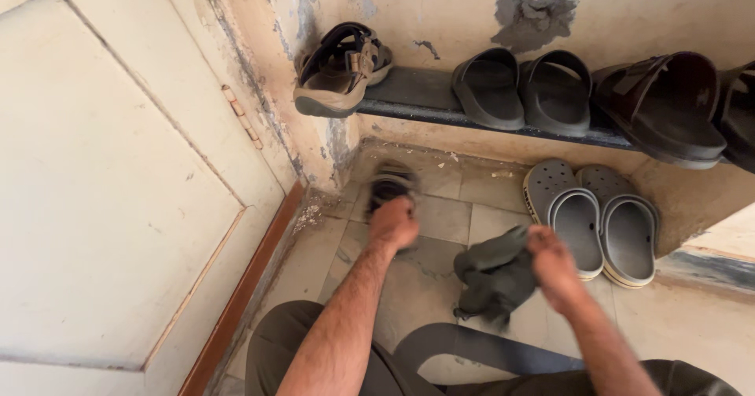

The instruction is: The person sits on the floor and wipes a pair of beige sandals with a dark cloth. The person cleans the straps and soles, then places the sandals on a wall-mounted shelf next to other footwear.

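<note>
Two hands low over a tiled floor, one on a dark shoe, one on a dark cloth.

The left hand (393, 221) is closed around a blurred dark shoe (391, 182), held just above the pale floor tiles (440, 217) near the corner where the cream door (118, 191) meets the peeling wall (472, 11). The right hand (553, 264) grips a crumpled dark grey cloth (494, 274), fingers wrapped into it, low over the same tiles. Just beside that hand a pair of grey clogs (598, 219) sits on the floor under a dark shelf (417, 89). On the shelf: brown strapped sandals (340, 69) at the left end, black slides (523, 88) in the middle, dark brown sandals (668, 105) to the right. Grit lies along the door's brown threshold strip (252, 286).
</note>
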